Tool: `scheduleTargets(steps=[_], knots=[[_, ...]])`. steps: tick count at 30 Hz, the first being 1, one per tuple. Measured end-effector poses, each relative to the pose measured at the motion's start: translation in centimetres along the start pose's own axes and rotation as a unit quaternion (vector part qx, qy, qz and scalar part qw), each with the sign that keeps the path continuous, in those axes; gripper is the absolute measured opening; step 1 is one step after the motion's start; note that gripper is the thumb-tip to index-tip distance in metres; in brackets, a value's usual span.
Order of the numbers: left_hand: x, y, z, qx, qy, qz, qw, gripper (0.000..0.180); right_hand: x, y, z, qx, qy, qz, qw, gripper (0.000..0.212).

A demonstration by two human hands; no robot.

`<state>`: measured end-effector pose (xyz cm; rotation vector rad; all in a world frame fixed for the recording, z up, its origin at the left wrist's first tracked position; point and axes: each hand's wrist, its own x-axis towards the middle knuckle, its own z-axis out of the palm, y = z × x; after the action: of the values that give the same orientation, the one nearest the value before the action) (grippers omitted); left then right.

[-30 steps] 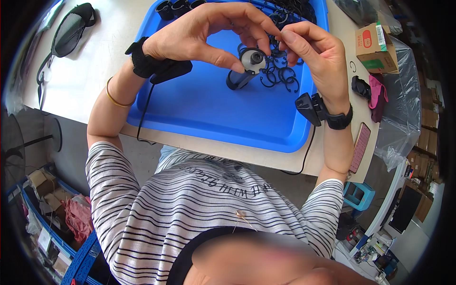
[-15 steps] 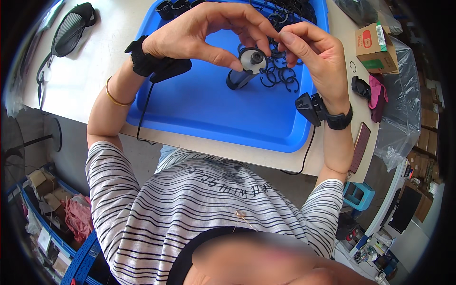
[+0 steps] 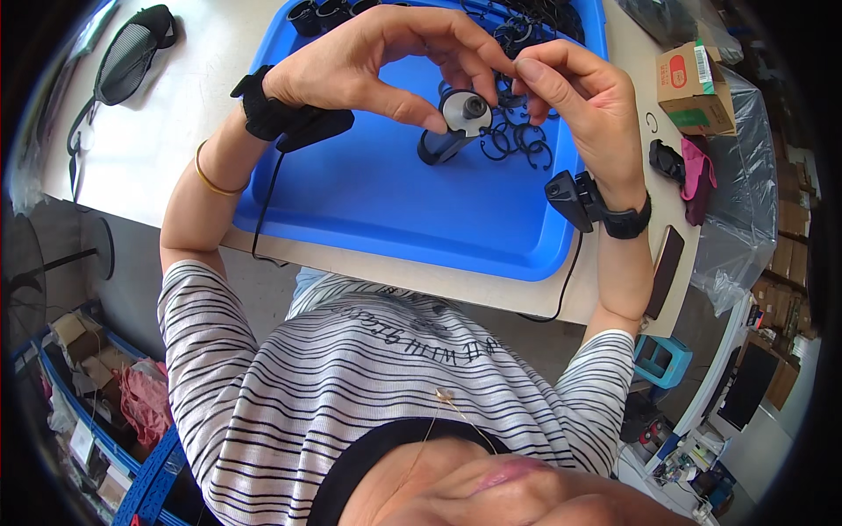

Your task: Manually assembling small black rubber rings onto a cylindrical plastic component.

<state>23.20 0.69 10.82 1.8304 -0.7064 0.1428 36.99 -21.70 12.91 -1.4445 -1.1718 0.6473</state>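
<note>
A dark cylindrical part [image 3: 445, 145] with a pale round end face and a black knob at its centre is tilted over the blue tray [image 3: 386, 215]. My left hand [image 3: 373, 70] curves round its upper end, thumb on the near rim and fingers on the far side. My right hand [image 3: 592, 110] is closed in a pinch beside the left forefinger, its fingertips meeting that finger. Whatever sits in the pinch is too small or hidden to make out. Several open black snap rings [image 3: 526, 145] lie in the tray just below my right fingers.
Black cylindrical pieces [image 3: 333, 12] stand along the tray's far edge, near a heap of black rings [image 3: 553, 17]. A mesh-covered black object [image 3: 132, 57] lies at left. A cardboard box [image 3: 695, 92], pink cloth [image 3: 695, 180] and phone-like slab [image 3: 665, 272] are at right. Cables hang from both wrist devices.
Both hands keep nearly the same pose, with only a very slight shift of the fingers and the cylindrical part. The slab at right looks darker than before.
</note>
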Motion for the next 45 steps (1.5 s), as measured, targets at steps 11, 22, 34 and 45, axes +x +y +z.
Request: scheduleTargets(steps=[11,22,34,45], knots=[[1.0,-0.6,-0.5,-0.054,0.022,0.061,0.996,0.054,0.0,-0.1,-0.1,-0.004,-0.010,0.000,1.000,0.020],[0.5,0.4,1.4,-0.188,0.161,-0.145,0.958,0.025,0.1,0.3,0.0,0.008,0.010,0.022,1.000,0.025],[0.1,0.0,1.6,-0.173,0.224,-0.131,0.950,0.021,0.2,0.4,-0.1,0.022,0.028,0.048,0.998,0.022],[0.8,-3.6,1.0,-0.127,0.140,0.155,0.970,0.017,-0.2,0.1,0.2,-0.005,0.040,-0.017,0.999,0.013]])
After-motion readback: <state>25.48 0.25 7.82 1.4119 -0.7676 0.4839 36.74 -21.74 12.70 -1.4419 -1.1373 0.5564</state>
